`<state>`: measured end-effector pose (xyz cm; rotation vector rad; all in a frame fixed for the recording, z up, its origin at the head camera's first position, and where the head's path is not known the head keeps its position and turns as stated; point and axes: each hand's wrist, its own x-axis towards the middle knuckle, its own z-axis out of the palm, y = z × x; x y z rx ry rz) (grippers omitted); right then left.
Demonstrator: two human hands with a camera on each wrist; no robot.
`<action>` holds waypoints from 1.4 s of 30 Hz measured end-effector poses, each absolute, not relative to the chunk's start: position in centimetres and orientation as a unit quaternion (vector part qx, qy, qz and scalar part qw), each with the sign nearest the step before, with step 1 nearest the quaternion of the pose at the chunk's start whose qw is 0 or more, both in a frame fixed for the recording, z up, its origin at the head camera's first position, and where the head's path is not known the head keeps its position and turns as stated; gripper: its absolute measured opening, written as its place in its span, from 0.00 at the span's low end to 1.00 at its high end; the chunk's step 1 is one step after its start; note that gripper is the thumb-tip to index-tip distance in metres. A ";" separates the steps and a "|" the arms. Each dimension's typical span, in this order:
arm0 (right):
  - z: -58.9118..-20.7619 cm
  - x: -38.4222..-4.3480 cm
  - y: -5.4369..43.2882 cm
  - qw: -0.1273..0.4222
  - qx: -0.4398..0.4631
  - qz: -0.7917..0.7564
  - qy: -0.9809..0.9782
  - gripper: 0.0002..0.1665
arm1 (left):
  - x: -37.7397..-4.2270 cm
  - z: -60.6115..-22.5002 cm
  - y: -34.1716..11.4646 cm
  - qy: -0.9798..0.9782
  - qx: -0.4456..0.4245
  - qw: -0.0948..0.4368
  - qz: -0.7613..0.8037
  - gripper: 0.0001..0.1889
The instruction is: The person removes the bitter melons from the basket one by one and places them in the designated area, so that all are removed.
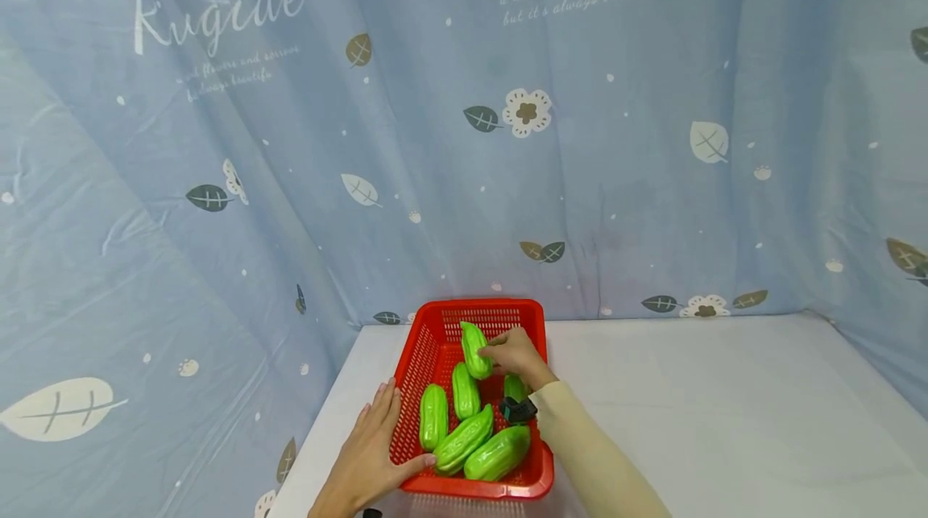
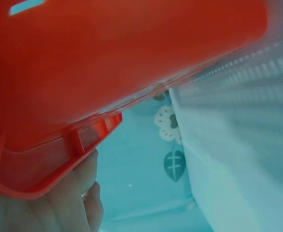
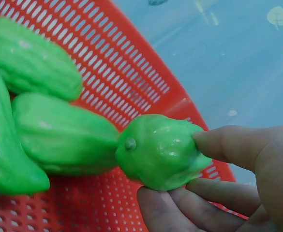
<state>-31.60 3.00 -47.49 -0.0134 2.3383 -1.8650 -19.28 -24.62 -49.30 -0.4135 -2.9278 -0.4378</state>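
A red perforated basket holds several glossy green bitter melons, ridged and lumpy. My right hand pinches one bitter melon between thumb and fingers, toward the far part of the basket. In the right wrist view, this bitter melon shows its small stub end, close beside another melon. My left hand rests against the basket's near-left corner, fingers straight along the left rim and thumb across the front rim. In the left wrist view, its fingers touch the rim from outside; the thumb is hidden.
The basket stands on a white table, near its left side. A light blue patterned curtain hangs behind the table and along its left. Another melon lies partly hidden under the right wrist, which wears a dark camera strap.
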 end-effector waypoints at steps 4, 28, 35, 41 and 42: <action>-47.2 -31.4 3.2 0.081 -0.003 -0.645 0.760 0.25 | -19.4 -49.3 -24.5 -0.976 -0.136 0.076 -0.149 0.61; -43.9 -27.0 6.0 0.053 -0.035 -0.717 0.694 0.27 | -19.5 -49.5 -24.6 -0.974 -0.138 0.084 -0.162 0.62; -43.7 -25.6 7.5 0.043 -0.026 -0.717 0.695 0.29 | -19.5 -49.5 -24.6 -0.973 -0.138 0.084 -0.165 0.62; -44.3 -24.7 8.7 0.036 0.001 -0.718 0.695 0.28 | -19.6 -49.7 -24.7 -0.974 -0.136 0.078 -0.166 0.62; -44.3 -24.5 9.0 0.034 0.004 -0.718 0.695 0.28 | -19.6 -49.7 -24.7 -0.974 -0.136 0.077 -0.165 0.62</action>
